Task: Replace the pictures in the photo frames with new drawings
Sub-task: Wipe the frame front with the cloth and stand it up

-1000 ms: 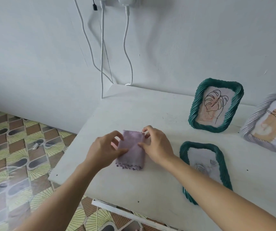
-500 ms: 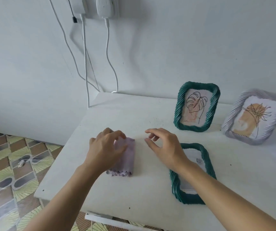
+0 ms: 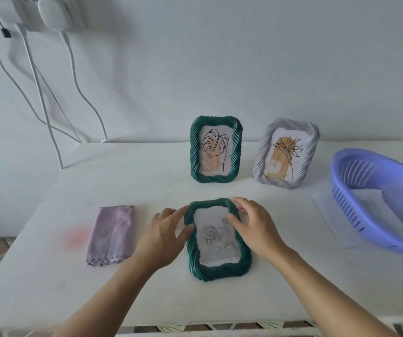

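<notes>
Head view: two frames stand upright at the back of the counter (image 3: 127, 171), a green frame (image 3: 216, 149) with a leaf line drawing and a grey frame (image 3: 286, 153) with an orange plant drawing; these look done. A third green frame (image 3: 217, 239) lies flat near the front, showing a grey rose picture. Left hand (image 3: 165, 235) and right hand (image 3: 254, 227), fingers spread, touch its sides without yet gripping. Folded purple cloth (image 3: 112, 235) lies just left; blue basket (image 3: 375, 198) at right. Judged: last frame left.

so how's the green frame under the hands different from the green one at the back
The near green frame lies flat on the table; the back green frame stands upright by the wall. The near one holds a grey rose picture, the back one a line-drawn leaf. Both hands touch only the near one. Both share the same twisted green border.
</notes>
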Available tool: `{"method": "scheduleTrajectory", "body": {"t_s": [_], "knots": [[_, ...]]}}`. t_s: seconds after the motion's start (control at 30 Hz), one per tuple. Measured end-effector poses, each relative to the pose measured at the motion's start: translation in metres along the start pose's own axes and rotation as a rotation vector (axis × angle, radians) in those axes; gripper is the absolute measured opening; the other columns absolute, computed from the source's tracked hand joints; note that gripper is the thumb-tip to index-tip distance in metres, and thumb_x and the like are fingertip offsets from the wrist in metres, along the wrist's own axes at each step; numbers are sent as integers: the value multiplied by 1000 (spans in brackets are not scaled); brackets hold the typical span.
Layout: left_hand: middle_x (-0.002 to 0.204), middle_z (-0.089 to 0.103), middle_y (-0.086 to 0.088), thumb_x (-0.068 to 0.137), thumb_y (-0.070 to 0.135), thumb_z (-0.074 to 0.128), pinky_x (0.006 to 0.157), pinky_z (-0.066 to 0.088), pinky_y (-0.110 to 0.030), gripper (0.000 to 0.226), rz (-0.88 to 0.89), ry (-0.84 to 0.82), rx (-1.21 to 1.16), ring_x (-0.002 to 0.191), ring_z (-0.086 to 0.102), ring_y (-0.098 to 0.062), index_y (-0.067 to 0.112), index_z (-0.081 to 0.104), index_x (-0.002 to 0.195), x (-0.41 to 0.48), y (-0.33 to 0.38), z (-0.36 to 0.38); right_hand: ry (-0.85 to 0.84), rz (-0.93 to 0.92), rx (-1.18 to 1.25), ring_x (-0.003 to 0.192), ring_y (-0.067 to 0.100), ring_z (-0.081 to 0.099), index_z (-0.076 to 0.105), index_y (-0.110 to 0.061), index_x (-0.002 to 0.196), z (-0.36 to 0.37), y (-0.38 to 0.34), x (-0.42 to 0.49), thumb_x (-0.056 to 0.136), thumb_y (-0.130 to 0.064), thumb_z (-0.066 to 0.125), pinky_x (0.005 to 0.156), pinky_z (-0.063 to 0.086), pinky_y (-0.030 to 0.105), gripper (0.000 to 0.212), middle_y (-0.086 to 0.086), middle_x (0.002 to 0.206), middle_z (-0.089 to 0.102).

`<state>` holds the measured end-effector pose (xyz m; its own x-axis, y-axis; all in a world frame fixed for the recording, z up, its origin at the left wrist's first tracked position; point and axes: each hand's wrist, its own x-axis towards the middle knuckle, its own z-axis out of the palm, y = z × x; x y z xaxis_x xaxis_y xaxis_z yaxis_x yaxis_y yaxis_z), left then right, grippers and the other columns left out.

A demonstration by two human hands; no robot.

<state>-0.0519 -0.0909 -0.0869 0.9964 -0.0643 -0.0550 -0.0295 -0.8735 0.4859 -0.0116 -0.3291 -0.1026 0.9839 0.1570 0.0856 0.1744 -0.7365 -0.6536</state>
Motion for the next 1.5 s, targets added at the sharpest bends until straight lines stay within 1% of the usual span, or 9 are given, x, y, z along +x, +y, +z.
{"method": "scheduleTrajectory", "body": {"t_s": [0.33, 0.5, 0.63, 0.7, 0.83, 1.0, 1.13, 1.37, 1.5], "knots": [[131, 63, 4, 95, 34, 62, 96, 48, -35, 53, -150, 66, -122, 115, 56, -21, 28, 49, 146, -6, 26, 17, -84, 152, -7, 103, 21, 60, 54, -25, 130, 3, -11, 8, 92, -37, 62, 90, 52, 38, 41, 3, 112, 61], [116, 69, 6, 91, 18, 68, 78, 61, -32, 39, -344, 139, -562, 105, 67, -16, 28, 64, 129, -2, 35, 15, -42, 272, 323, 100, 12, 63, 65, -19, 119, -3, -13, 12, 86, -18, 74, 94, 53, 35, 34, -5, 109, 68], [113, 71, 10, 92, 3, 68, 58, 50, -10, 37, -403, 226, -888, 83, 72, -5, 25, 65, 121, -5, 38, 6, 3, 366, 697, 94, 13, 65, 61, -21, 120, -12, -10, 8, 78, 0, 79, 81, 57, 30, 50, -5, 106, 65], [116, 69, 11, 90, 5, 71, 70, 53, -16, 40, -393, 252, -930, 89, 73, -10, 24, 65, 124, -7, 36, -1, -19, 405, 847, 97, 18, 67, 61, -15, 121, -15, -8, 9, 77, 6, 78, 79, 56, 25, 51, 5, 109, 67], [108, 73, -5, 89, 5, 73, 93, 57, -41, 30, -392, 216, -932, 99, 71, -23, 19, 71, 116, -10, 31, -11, -143, 361, 1027, 99, 28, 68, 71, -3, 106, -24, -7, 12, 84, 10, 68, 88, 55, 34, 27, 14, 102, 74], [101, 71, -16, 96, 10, 64, 77, 59, -34, 18, -355, 92, -956, 88, 72, -26, 19, 65, 112, -20, 29, -21, -324, 346, 869, 87, 26, 65, 59, -28, 111, -28, -11, 7, 98, -19, 60, 76, 51, 41, 16, 18, 100, 67], [99, 75, -13, 102, 16, 54, 75, 59, -32, 17, -335, 23, -924, 86, 73, -24, 22, 55, 118, -27, 31, -24, -355, 274, 731, 89, 31, 66, 49, -40, 115, -27, -18, 2, 101, -33, 53, 80, 55, 45, 16, 24, 108, 66], [103, 73, -18, 106, 17, 44, 85, 59, -44, 17, -307, 2, -1036, 89, 71, -30, 18, 45, 123, -32, 31, -32, -470, 256, 898, 98, 25, 69, 42, -39, 121, -32, -34, 0, 105, -33, 43, 81, 51, 42, 17, 6, 108, 74], [109, 70, -23, 107, 17, 42, 92, 54, -56, 18, -301, -16, -1107, 90, 67, -32, 17, 43, 125, -32, 30, -37, -531, 268, 965, 108, 26, 69, 38, -38, 123, -29, -39, 4, 105, -33, 44, 93, 53, 52, 20, 0, 115, 73]]}}
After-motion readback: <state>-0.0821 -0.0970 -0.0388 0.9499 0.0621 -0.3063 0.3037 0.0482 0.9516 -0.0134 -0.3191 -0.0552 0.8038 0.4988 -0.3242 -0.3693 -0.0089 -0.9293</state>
